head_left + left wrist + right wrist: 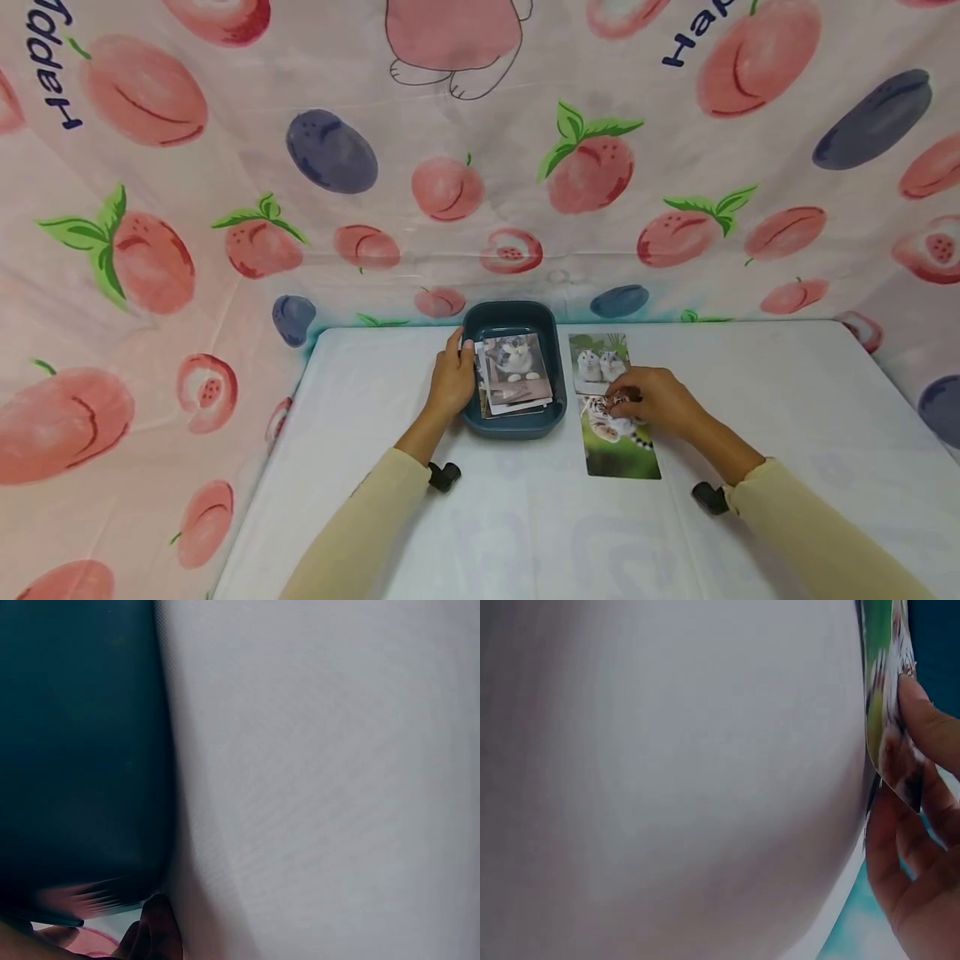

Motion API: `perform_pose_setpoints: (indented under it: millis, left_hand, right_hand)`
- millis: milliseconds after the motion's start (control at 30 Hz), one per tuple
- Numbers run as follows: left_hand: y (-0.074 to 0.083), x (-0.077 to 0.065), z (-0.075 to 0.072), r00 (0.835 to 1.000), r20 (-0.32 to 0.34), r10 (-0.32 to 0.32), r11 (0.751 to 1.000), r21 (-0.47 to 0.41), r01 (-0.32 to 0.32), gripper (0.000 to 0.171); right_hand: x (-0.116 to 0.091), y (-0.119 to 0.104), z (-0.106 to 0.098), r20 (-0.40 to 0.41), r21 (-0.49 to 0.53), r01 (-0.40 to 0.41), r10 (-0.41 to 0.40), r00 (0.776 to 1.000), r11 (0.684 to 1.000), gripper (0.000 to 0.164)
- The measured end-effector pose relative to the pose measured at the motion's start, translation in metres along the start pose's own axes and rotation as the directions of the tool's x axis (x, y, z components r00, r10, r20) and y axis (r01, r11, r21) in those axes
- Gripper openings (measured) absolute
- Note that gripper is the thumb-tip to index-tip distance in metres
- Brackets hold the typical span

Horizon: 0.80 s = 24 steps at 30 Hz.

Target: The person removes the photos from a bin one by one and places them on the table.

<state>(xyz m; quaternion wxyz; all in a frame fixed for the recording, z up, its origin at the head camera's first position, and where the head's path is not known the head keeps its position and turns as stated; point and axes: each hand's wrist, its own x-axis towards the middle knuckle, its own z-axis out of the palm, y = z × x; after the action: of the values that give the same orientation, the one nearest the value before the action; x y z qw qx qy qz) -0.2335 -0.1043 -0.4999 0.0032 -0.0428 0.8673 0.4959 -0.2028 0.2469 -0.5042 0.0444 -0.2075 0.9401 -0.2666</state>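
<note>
My left hand (452, 379) grips the left wall of a dark teal plastic bin (517, 430), with the thumb at the rim. Inside the bin lies a loose stack of photo cards, a cat card (517, 367) on top. To its right, my right hand (663, 404) pinches the upper edge of a tiger cub photo card (621, 457). The right wrist view shows the thumb on the picture side of that tiger card (897, 742) and the fingers behind it. A hamster photo card (597, 350) lies just beyond, its lower right corner near my fingertips.
The white table (810, 400) runs up to a fruit-printed cloth (480, 125) at the back and sides. Between the bin and the two cards is a narrow strip of tabletop. A small black device (708, 497) sits at each wrist.
</note>
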Motion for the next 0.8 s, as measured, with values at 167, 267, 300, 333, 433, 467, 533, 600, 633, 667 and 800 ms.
perform_pose_setpoints:
  millis: [167, 267, 300, 333, 433, 467, 533, 600, 633, 667, 800]
  left_hand:
    - [0.000, 0.000, 0.000, 1.000, -0.006, -0.010, 1.000, -0.001, 0.010, 0.054]
    - [-0.001, 0.001, 0.001, 1.000, -0.006, -0.009, 1.000, 0.001, 0.009, 0.054]
    - [-0.001, 0.001, 0.001, 1.000, -0.004, -0.007, 1.000, 0.003, 0.007, 0.054]
    - [-0.001, 0.001, 0.001, 1.000, -0.004, -0.004, 1.000, 0.001, 0.004, 0.054]
    - [-0.001, 0.001, 0.000, 1.000, -0.006, -0.006, 1.000, -0.001, 0.006, 0.054]
    - [-0.001, 0.000, 0.000, 1.000, -0.007, -0.007, 1.000, -0.002, 0.007, 0.054]
    - [-0.001, 0.000, -0.001, 1.000, -0.013, -0.003, 1.000, -0.007, 0.003, 0.054]
    - [-0.001, 0.000, -0.001, 1.000, -0.016, 0.001, 1.000, -0.008, -0.001, 0.054]
    - [-0.002, 0.000, -0.001, 1.000, -0.015, 0.004, 1.000, -0.011, -0.005, 0.054]
    - [-0.002, 0.000, 0.000, 1.000, -0.016, 0.009, 1.000, -0.013, -0.010, 0.054]
    - [-0.003, 0.000, 0.002, 1.000, -0.008, 0.012, 1.000, -0.022, -0.012, 0.054]
  right_hand:
    - [0.001, -0.006, -0.002, -0.019, -0.082, -0.032, 0.030, 0.999, 0.996, 0.025]
    - [0.004, -0.010, -0.007, -0.034, -0.092, -0.038, 0.035, 0.999, 0.995, 0.028]
    - [0.006, -0.013, -0.009, -0.040, -0.083, -0.039, 0.036, 0.999, 0.996, 0.029]
    - [0.009, -0.016, -0.012, -0.051, -0.065, -0.029, 0.026, 0.998, 0.997, 0.030]
    - [0.024, -0.032, -0.024, -0.075, 0.007, -0.016, 0.017, 0.997, 1.000, 0.034]
    - [0.031, -0.038, -0.029, -0.071, 0.036, -0.003, 0.005, 0.997, 0.999, 0.035]
    - [0.048, -0.054, -0.038, -0.041, 0.108, 0.017, -0.012, 0.999, 0.994, 0.039]
    - [0.067, -0.071, -0.046, 0.016, 0.167, 0.022, -0.025, 1.000, 0.986, 0.042]
    - [0.076, -0.080, -0.048, 0.050, 0.196, 0.023, -0.034, 0.998, 0.980, 0.044]
    - [0.087, -0.088, -0.049, 0.085, 0.216, 0.024, -0.043, 0.995, 0.976, 0.044]
    - [0.126, -0.114, -0.046, 0.200, 0.221, 0.019, -0.064, 0.978, 0.975, 0.050]
